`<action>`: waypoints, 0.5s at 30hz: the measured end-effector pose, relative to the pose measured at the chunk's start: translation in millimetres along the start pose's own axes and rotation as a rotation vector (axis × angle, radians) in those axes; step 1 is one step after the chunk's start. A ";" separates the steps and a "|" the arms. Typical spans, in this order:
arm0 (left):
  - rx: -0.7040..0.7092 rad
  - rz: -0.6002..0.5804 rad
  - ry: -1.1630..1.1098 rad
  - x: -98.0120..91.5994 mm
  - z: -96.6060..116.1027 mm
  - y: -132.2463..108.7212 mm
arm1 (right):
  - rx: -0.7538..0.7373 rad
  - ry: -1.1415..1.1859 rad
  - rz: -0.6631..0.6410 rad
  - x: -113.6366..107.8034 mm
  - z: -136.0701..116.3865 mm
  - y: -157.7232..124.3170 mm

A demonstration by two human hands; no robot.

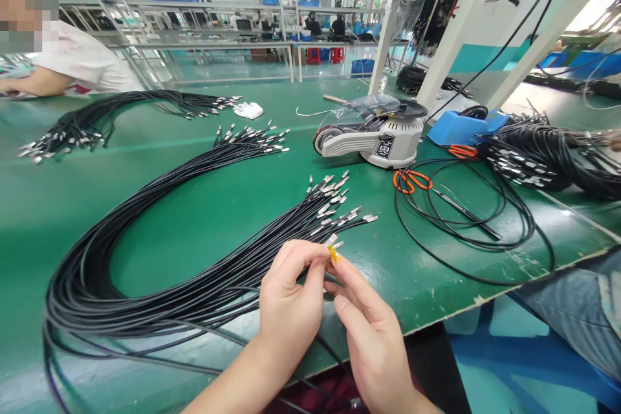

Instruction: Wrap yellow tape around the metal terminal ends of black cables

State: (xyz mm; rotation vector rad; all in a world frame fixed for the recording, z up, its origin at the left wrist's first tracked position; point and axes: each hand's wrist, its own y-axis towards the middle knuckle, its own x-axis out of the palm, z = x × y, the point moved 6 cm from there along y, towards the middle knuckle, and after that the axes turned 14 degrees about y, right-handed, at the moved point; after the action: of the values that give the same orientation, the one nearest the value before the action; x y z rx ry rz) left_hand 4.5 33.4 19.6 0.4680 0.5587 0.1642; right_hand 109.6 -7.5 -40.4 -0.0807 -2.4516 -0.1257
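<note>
My left hand (291, 291) is closed in a pinch, thumb against forefinger, at the end of a black cable whose silver connector (332, 240) pokes out beyond the fingertips. A small yellow piece, seemingly tape (334, 255), shows at that spot. My right hand (371, 336) is curled, its forefinger tip pressed on the yellow piece; its thumb lies lower, towards my left hand. Between the hands, the cable is mostly hidden. Just beyond them lies a thick bundle of black cables (194, 281), bent in a U, with silver connectors at both ends.
A grey tape dispenser (388, 139) stands behind the bundle. Right of it lie orange-handled scissors (411, 181), a pen-like tool (468, 215), a loose cable loop and a blue holder (458, 126). More cables (130, 103) and a seated person (87, 58) are at left. White shelf posts rise ahead.
</note>
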 end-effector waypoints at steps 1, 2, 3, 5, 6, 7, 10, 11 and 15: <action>0.007 0.001 0.007 -0.3 0.7 0.4 | 0.002 0.003 0.001 0.4 -0.2 0.4; 0.009 0.001 0.016 -0.4 0.9 0.6 | 0.003 0.006 0.002 0.7 -0.4 0.8; 0.011 0.000 0.025 -0.3 0.8 0.8 | 0.003 0.009 0.004 0.9 -0.6 1.1; 0.010 0.001 0.040 -0.5 0.1 0.8 | 0.003 0.011 0.008 1.1 -1.1 1.3; 0.010 0.003 0.045 -0.7 -0.3 0.7 | 0.003 0.012 0.009 1.2 -1.3 1.3; 0.010 0.003 0.049 -0.8 -0.5 0.6 | 0.003 0.011 0.008 1.2 -1.5 1.3; 0.011 0.011 0.060 -1.6 -0.4 0.3 | 0.006 0.006 0.007 1.1 -1.9 1.3; 0.013 0.014 0.061 -1.8 -0.1 0.2 | 0.008 0.003 0.007 0.9 -1.9 1.5; 0.013 0.011 0.058 -1.2 -0.1 0.0 | 0.011 -0.008 0.012 0.4 -2.1 2.0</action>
State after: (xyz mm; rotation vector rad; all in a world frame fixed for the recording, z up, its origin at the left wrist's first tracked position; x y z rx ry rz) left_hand 3.5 33.2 20.1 0.4803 0.6143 0.1850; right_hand 110.7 -5.8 -38.3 -0.0913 -2.4592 -0.1074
